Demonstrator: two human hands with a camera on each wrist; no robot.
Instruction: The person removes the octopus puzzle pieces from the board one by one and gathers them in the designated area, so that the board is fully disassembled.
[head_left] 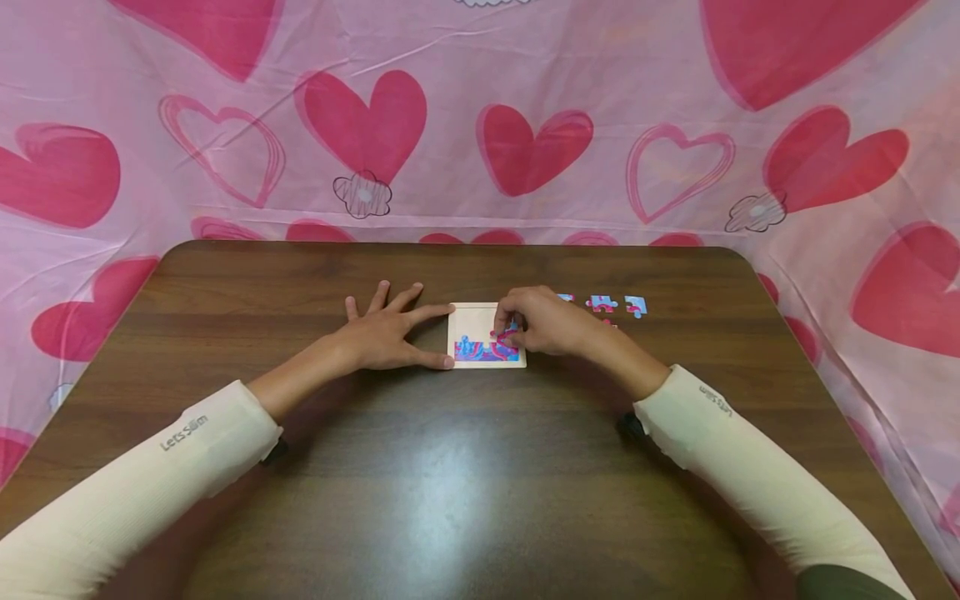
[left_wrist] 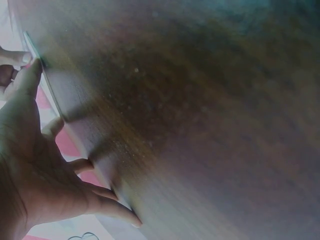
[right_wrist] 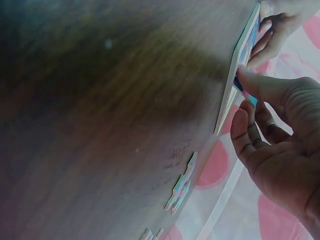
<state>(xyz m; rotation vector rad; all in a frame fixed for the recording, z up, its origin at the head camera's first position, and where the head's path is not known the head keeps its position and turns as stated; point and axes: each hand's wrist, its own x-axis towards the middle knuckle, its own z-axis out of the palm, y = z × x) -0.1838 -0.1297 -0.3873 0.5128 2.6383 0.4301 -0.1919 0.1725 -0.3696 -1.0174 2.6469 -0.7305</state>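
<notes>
A small square jigsaw puzzle tray (head_left: pixel 471 320) with a pale wooden frame lies near the middle of the table. Joined blue, pink and purple pieces (head_left: pixel 476 353) fill its near part; the far part shows bare board. My left hand (head_left: pixel 381 337) is spread flat, its index finger and thumb touching the tray's left corners. Over the tray's right side, my right hand (head_left: pixel 551 321) pinches a puzzle piece (right_wrist: pixel 246 93) between thumb and fingers. In the right wrist view that piece is tilted just above the tray, and the fingers partly hide it.
Several loose puzzle pieces (head_left: pixel 602 303) lie right of the tray, some partly hidden behind the right hand. The brown wooden table (head_left: pixel 360 483) ends at the back against a pink cloth (head_left: pixel 450 167) printed with hearts.
</notes>
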